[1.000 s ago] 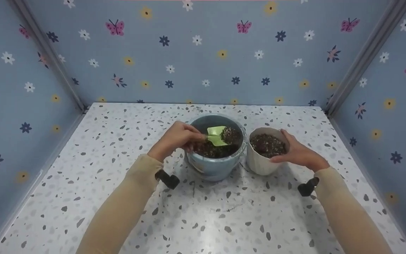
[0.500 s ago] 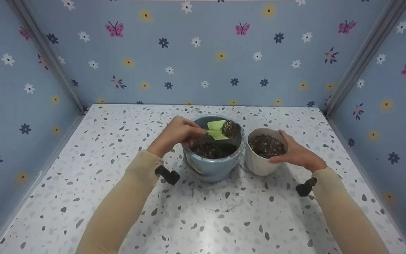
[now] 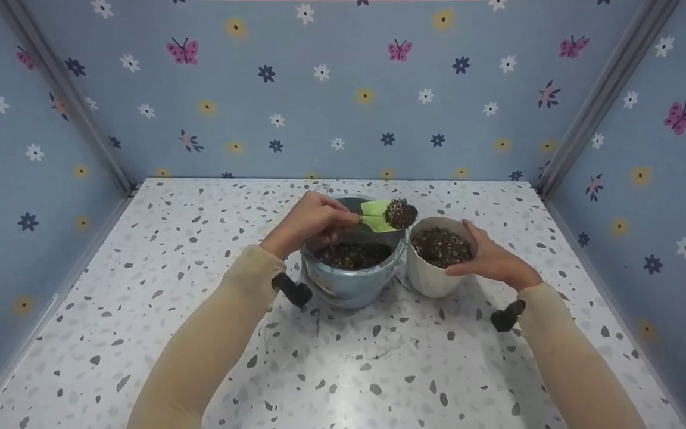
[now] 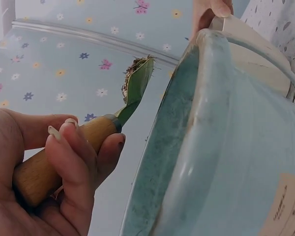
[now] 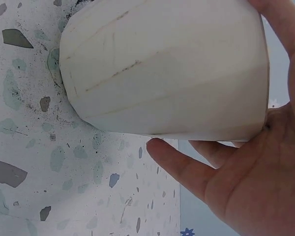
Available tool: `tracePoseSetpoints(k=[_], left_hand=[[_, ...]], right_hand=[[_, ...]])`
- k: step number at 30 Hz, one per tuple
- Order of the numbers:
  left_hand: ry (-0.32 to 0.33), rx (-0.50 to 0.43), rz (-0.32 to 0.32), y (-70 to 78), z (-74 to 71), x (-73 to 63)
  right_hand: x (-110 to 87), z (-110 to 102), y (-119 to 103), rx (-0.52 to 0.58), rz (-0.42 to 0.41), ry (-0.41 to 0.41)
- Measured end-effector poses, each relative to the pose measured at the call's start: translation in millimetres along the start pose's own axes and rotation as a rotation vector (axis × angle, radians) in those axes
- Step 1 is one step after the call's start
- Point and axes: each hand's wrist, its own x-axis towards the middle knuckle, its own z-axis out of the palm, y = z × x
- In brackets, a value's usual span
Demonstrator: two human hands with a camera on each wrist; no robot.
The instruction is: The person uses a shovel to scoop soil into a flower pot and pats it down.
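My left hand (image 3: 319, 219) grips the wooden handle of a small trowel. The trowel's green blade (image 3: 376, 221) carries a heap of dark soil (image 3: 402, 213) and hangs over the right side of the light-blue pot (image 3: 349, 289). Fingers and thumb wrap the handle (image 4: 37, 179) in the left wrist view, with the blade above the pot's rim. Dark soil also lies inside the blue pot. Just to its right, a white faceted pot (image 3: 429, 279) stands upright, nearly full of soil. My right hand (image 3: 495, 259) holds this pot's right side, thumb in front and fingers behind.
Both pots stand close together on a white speckled tabletop (image 3: 343, 375). Blue flowered panels (image 3: 343, 95) enclose the back and both sides. A paper label (image 4: 285, 206) is on the blue pot. Dark specks (image 5: 39, 108) lie by the white pot's base.
My left hand has lifted the loaded trowel out of the blue pot and moved it up and right towards the white pot. The right hand keeps its hold.
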Motion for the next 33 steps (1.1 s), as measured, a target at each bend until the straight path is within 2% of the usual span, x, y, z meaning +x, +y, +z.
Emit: tracePoseSetpoints(k=[4,9,13,18,24,33], left_hand=[[-0.027,-0.002,0.004,7.3,12.3,8.5],[-0.061,-0.033,-0.028,12.1,27.6,17.4],[-0.084,-0.025,-0.006,14.0,37.7,23.2],[-0.083,0.062,0.045,16.5,49.5,29.7],[-0.063,0.188,0.058,16.2,61.0,34.9],[-0.037,0.323,0.086,18.5,74.5,39.1]], right_hand=[[-0.6,-3,-1,-0.010,0.009,0.011],[-1.5,-1,-1,-0.015,0.019,0.005],[-0.7,2,1,-0.011,0.018,0.006],[0.9,3,3,0.008,0.020,0.009],[0.6,3,3,0.017,-0.014,0.021],[2.5,3,4,-0.004,0.014,0.041]])
